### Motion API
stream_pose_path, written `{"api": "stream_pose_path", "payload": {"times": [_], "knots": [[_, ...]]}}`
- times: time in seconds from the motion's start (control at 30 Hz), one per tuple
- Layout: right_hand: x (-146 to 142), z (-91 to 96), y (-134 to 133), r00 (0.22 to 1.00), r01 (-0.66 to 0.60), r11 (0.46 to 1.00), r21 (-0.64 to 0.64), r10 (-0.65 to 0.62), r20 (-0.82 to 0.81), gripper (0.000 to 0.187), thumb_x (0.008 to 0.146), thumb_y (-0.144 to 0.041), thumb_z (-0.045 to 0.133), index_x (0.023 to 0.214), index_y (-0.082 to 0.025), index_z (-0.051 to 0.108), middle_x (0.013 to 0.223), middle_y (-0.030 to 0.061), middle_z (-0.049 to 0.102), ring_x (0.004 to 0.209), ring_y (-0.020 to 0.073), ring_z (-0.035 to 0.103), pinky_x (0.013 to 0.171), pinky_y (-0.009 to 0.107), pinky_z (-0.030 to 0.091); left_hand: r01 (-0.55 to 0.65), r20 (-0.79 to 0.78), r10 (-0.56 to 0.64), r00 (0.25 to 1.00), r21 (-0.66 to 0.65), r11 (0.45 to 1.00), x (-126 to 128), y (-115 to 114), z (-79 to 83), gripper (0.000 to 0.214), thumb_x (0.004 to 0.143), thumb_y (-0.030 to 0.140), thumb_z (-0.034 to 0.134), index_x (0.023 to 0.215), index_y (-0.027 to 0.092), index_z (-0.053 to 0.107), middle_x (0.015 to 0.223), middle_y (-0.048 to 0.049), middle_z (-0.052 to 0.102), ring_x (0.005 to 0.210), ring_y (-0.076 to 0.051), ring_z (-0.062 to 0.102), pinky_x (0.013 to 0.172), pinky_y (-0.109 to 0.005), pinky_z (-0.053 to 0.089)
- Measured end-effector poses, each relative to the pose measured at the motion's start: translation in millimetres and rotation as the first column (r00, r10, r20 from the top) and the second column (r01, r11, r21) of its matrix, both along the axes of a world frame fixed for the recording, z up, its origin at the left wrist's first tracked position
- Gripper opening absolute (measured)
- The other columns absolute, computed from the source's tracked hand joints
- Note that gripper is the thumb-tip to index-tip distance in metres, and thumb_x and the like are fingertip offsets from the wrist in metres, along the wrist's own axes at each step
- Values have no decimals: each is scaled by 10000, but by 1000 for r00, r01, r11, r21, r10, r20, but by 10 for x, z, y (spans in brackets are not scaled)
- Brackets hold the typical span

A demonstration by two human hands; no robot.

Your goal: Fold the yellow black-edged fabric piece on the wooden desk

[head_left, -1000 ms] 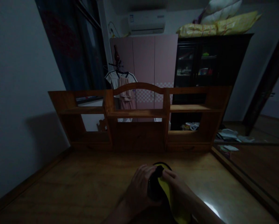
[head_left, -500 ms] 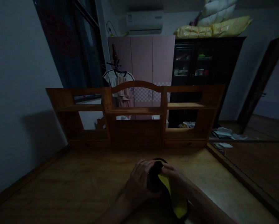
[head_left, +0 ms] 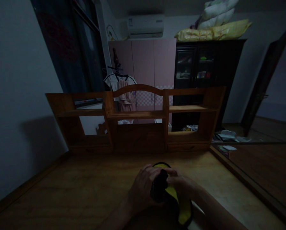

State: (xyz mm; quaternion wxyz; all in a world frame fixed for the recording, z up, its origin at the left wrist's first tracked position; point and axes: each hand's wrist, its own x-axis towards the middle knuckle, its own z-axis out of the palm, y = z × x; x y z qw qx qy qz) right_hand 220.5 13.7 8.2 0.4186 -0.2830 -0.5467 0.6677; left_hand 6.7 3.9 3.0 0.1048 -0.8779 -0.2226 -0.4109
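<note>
My left hand (head_left: 143, 185) grips a dark cup-like object (head_left: 157, 191); against it, my right hand (head_left: 182, 183) pinches yellow cloth (head_left: 185, 212), seemingly wiping. Steadiness matters next.

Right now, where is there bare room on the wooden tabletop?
Left: a broad patch between wall, shelf unit and left hand. Right: a smaller one between right hand and raised edge. Crowded: front middle, where both hands hold a dark object and yellow black-edged piece.

Pink wardrobe (head_left: 143, 60), wooden shelf unit (head_left: 139, 114), white air conditioner (head_left: 146, 26)
</note>
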Motion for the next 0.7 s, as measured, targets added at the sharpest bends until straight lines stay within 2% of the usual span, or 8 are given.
{"api": "stream_pose_path", "payload": {"times": [0.17,0.3,0.57,0.7], "knots": [[-10,24,-26,999,-10,999,-48,8,-38,388,665,-274,772,1043,-202,715,1001,58,729,952,269,652,919,415,443,-25,-15,25,1000,7,1000,3,-16,2,894,728,574,723,1391,131,319,1272,-177,573,1202,-312,543,1083,-550,373],[5,-10,-6,1000,-14,1000,-13,14,-19,398,662,-251,771,1053,-212,715,1038,50,725,976,265,645,936,409,431,-16,-31,16,999,8,1000,1,-11,-11,864,744,533,723,1393,141,308,1275,-170,572,1212,-306,536,1091,-544,365],[55,23,-21,994,-101,991,-90,97,-52,450,581,-172,808,1016,-221,701,965,11,717,859,204,650,805,302,481,72,-73,-70,995,20,997,0,-28,4,887,761,559,693,1410,123,274,1270,-172,571,1210,-293,528,1076,-513,387],[71,15,-24,993,-116,988,-98,116,-9,447,611,-244,822,1033,-201,680,954,20,711,863,213,648,817,323,489,79,-43,-80,996,-12,997,13,-39,29,897,721,548,727,1398,144,299,1249,-159,588,1182,-295,551,1056,-503,418]]}}
